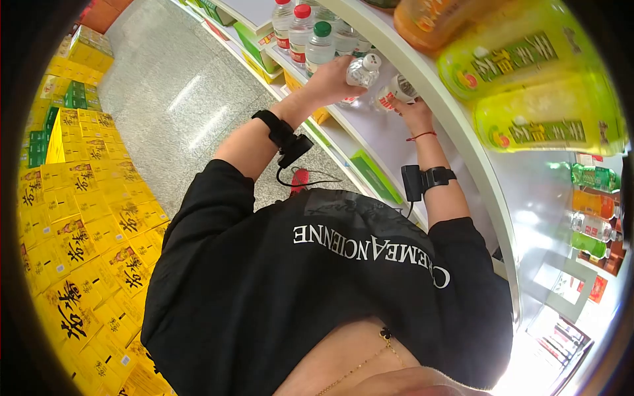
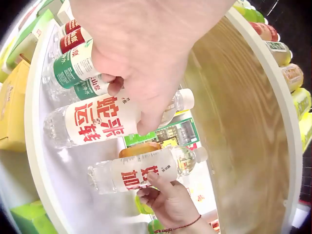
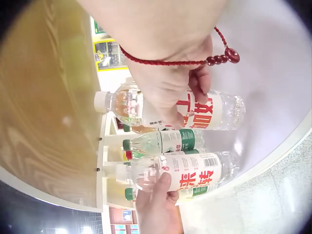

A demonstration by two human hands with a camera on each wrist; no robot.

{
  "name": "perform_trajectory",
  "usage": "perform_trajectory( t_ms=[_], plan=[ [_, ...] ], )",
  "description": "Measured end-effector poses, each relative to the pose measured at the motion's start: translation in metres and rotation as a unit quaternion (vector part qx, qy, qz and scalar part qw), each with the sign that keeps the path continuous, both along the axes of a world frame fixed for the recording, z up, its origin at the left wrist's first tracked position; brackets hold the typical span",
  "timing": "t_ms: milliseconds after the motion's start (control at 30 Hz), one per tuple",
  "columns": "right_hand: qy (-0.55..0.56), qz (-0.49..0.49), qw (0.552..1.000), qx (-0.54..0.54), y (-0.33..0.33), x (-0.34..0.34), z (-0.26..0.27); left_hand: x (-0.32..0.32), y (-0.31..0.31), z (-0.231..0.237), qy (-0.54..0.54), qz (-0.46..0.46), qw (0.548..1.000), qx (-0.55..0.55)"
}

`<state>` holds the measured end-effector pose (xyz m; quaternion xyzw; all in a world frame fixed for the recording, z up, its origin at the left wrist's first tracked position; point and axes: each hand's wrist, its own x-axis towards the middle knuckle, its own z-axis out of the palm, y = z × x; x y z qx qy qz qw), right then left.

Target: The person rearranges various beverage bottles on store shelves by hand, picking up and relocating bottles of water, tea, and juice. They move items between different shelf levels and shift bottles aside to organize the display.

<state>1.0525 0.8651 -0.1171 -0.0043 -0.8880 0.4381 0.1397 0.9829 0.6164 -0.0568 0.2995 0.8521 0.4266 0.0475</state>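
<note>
My left hand [image 1: 328, 82] grips a clear white-capped bottle [image 1: 362, 71] on the shelf, beside the row of other bottles. To its right, my right hand [image 1: 416, 116], with a red bracelet at the wrist, holds a similar bottle [image 1: 395, 92]. In the left wrist view the left hand [image 2: 141, 56] covers the upper part of its bottle [image 2: 92, 122], whose white label has red characters; the second bottle [image 2: 134, 170] is a short gap away. The right wrist view shows the right hand's [image 3: 168, 80] fingers around its bottle [image 3: 225, 113], and the left thumb on the other [image 3: 195, 169].
Red-capped and green-capped bottles [image 1: 320, 46] stand left of the hands. A curved white shelf edge [image 1: 456, 109] runs on the right, with large yellow-green bottles [image 1: 548, 115] above it. Yellow cartons [image 1: 86, 218] are stacked across the grey floor [image 1: 175, 86].
</note>
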Motion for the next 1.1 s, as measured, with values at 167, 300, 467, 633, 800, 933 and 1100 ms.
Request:
perform_trajectory(
  t_ms=[167, 300, 467, 633, 800, 933, 1100],
  plan=[
    [-0.034, -0.047, 0.993, -0.100, -0.015, -0.005, -0.003, 0.003, -0.003, -0.020, 0.010, 0.006, 0.999, 0.053],
    [-0.105, -0.068, 0.990, -0.069, -0.026, 0.000, 0.006, 0.015, -0.009, -0.038, -0.038, 0.034, 0.996, 0.075],
    [-0.120, -0.092, 0.979, -0.138, -0.048, 0.013, 0.030, 0.026, -0.008, -0.066, -0.036, 0.065, 0.993, 0.093],
    [-0.146, -0.082, 0.981, -0.097, -0.027, 0.015, 0.005, 0.030, -0.003, -0.096, -0.022, 0.110, 0.991, 0.079],
    [-0.141, -0.067, 0.984, -0.083, -0.010, 0.008, -0.045, 0.030, 0.004, -0.101, -0.055, 0.146, 0.985, 0.076],
    [-0.214, -0.068, 0.973, -0.054, -0.014, -0.002, -0.035, 0.032, 0.004, -0.100, -0.060, 0.147, 0.984, 0.075],
    [-0.154, -0.078, 0.985, -0.007, -0.037, -0.026, -0.028, 0.031, 0.005, -0.108, -0.042, 0.144, 0.981, 0.122]
  ],
)
